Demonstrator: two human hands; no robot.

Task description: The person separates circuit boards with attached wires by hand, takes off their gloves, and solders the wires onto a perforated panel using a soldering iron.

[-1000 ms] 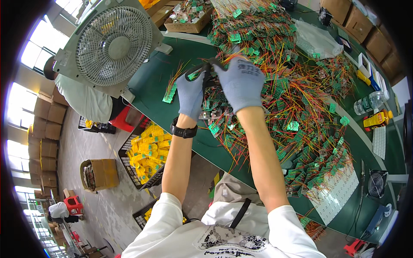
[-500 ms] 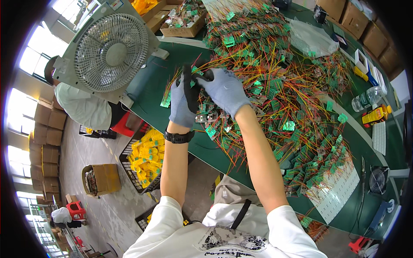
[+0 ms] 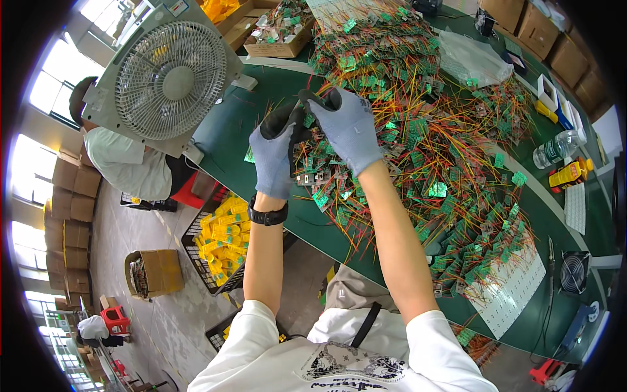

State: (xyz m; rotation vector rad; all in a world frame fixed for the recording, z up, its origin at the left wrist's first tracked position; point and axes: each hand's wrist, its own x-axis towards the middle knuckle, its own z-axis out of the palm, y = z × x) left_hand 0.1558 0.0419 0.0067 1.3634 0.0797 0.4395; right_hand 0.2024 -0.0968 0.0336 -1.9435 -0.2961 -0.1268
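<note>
Both my hands wear grey-blue gloves with black fingers and meet above the left part of a heap of small green circuit boards [image 3: 437,189] with red and yellow wires. My left hand [image 3: 272,157] has its fingers bent in toward the right hand. My right hand [image 3: 349,129] pinches with thumb and forefinger close to the left fingertips. A bit of green and a thin red wire show at the fingertips; what each hand holds is mostly hidden by the gloves. Just below the hands, a small metal fixture [image 3: 312,178] lies among the boards.
A large fan [image 3: 171,81] stands at the left of the green table [image 3: 313,225]. Right: a plastic bottle [image 3: 555,149], yellow bottle [image 3: 571,173] and small black fan [image 3: 573,273]. Below left, a crate [image 3: 212,277] holds yellow parts. Another person [image 3: 127,160] sits behind the large fan.
My left hand has turned from upright, straight fingers to bent ones and moved slightly down. My right hand has moved slightly up, its fingers now meeting the left fingertips.
</note>
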